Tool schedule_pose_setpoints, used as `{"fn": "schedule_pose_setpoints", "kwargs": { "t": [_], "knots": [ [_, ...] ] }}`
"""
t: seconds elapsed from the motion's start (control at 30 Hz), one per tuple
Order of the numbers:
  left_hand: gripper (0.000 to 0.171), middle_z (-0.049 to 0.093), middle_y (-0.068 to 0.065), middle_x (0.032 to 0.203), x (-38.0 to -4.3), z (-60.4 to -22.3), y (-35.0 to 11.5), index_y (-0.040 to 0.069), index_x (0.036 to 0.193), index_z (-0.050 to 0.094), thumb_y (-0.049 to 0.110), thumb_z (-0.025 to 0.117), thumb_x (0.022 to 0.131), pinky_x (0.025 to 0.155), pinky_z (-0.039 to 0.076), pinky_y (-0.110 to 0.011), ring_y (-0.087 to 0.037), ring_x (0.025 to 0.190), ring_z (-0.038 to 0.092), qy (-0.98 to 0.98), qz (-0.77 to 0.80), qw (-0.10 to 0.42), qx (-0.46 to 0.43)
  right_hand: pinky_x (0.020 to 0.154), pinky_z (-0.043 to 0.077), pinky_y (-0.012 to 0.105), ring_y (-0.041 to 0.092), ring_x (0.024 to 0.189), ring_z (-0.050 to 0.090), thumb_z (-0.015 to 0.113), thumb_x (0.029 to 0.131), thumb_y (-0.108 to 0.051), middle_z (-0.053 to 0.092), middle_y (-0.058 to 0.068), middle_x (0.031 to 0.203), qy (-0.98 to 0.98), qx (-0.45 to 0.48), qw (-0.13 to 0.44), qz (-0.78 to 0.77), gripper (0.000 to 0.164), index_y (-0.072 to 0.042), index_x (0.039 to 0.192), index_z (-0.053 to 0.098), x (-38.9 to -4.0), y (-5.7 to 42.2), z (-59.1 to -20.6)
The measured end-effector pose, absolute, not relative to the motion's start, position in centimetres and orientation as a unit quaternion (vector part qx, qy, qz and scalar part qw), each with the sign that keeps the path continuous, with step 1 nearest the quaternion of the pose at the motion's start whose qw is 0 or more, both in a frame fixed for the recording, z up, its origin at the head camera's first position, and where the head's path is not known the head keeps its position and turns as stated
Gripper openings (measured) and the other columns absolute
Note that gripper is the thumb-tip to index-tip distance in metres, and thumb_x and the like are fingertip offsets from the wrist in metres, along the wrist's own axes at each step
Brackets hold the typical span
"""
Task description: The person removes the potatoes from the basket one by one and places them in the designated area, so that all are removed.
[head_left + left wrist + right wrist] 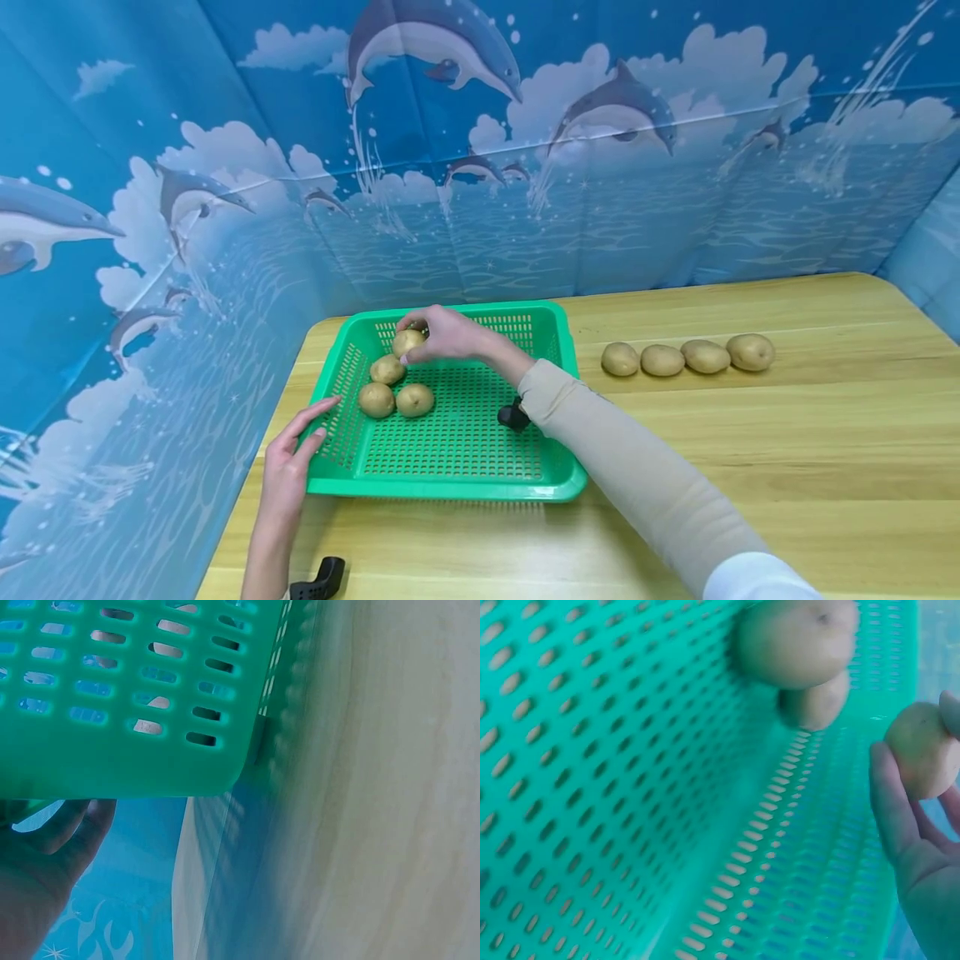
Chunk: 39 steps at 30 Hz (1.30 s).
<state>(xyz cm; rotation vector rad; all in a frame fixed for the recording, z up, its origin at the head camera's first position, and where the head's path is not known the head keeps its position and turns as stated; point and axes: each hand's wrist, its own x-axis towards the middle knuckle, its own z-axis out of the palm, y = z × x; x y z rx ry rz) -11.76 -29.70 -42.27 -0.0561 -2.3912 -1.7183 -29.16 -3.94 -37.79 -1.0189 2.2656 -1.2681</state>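
My right hand [448, 335] grips a potato [407, 342] over the back left part of a green plastic basket [450, 492]. In the right wrist view the fingers and thumb wrap this potato [921, 750] from its sides. Three more potatoes lie on the basket floor at the left: one [387, 369] just below the held one, then a pair side by side, the left potato [377, 400] and the right potato [415, 400]. My left hand [288, 454] touches the basket's left rim, its fingers over the edge and fairly straight. The left wrist view shows part of that hand [56, 855] beside the basket wall.
Several potatoes [686, 357] stand in a row on the wooden table [750, 458], right of the basket. A blue dolphin-print curtain [480, 225] hangs behind and to the left. Black wrist camera mounts [513, 415] show at both wrists.
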Motion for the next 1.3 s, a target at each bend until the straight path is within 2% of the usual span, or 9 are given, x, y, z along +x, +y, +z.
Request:
{"fn": "schedule_pose_setpoints", "kwargs": {
  "t": [0.3,0.47,1.0,1.3],
  "knots": [
    [0.037,0.052,-0.005,0.144,-11.8,-42.2,-29.7,0.007,0.137,0.058,0.002,0.046,0.102,0.112,0.025,-0.034,-0.013,0.141,0.033,-0.807,-0.583,0.094,-0.015,0.074,0.053,0.028,0.018,0.100,0.061,0.078,0.086,-0.021,0.059,0.007,0.125,0.807,-0.322,0.102,-0.483,0.053,-0.012,0.134,0.057,-27.4,-3.5,-35.6],
    [0.037,0.052,-0.005,0.144,-11.8,-42.1,-29.7,0.007,0.137,0.058,0.002,0.045,0.102,0.112,0.025,-0.035,-0.013,0.141,0.033,-0.807,-0.583,0.094,-0.013,0.074,0.053,0.028,0.019,0.104,0.059,0.079,0.085,-0.021,0.060,0.004,0.124,0.795,-0.315,0.089,-0.511,0.052,-0.014,0.132,0.058,-26.1,-3.1,-34.7],
    [0.037,0.052,-0.006,0.144,-11.7,-42.3,-29.7,0.007,0.137,0.058,0.002,0.046,0.102,0.111,0.026,-0.033,-0.013,0.141,0.033,-0.806,-0.584,0.096,-0.015,0.080,0.050,0.028,0.012,0.104,0.056,0.080,0.085,-0.023,0.063,-0.007,0.114,0.780,-0.348,0.047,-0.518,0.051,-0.017,0.131,0.060,-23.6,-1.6,-32.1],
    [0.037,0.051,-0.005,0.145,-11.7,-42.3,-29.6,0.008,0.137,0.058,0.002,0.046,0.103,0.112,0.024,-0.039,-0.013,0.141,0.032,-0.802,-0.589,0.093,-0.012,0.078,0.052,0.029,0.010,0.105,0.056,0.080,0.085,-0.023,0.063,-0.009,0.114,0.781,-0.340,0.036,-0.523,0.050,-0.020,0.130,0.061,-22.5,0.2,-30.6]
  ]
}}
